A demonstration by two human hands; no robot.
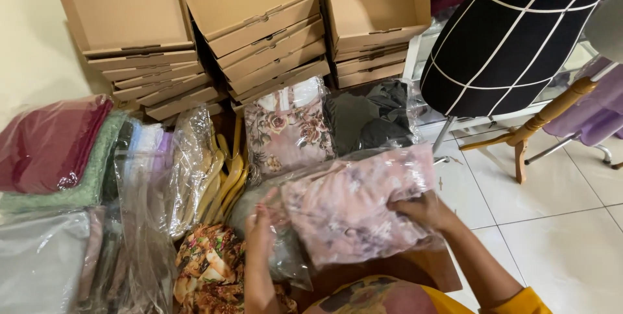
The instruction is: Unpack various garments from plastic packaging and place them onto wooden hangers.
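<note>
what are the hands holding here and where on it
Both hands hold one clear plastic bag with a folded pink floral garment inside. The left hand takes its left edge; the right hand grips its right edge.

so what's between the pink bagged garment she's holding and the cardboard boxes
In the head view, two more bagged garments: a floral one and a dark grey one.

Bare forearms, right arm (483,268) w/ yellow sleeve at elbow; patterned yellow-maroon garment on lap.
</note>
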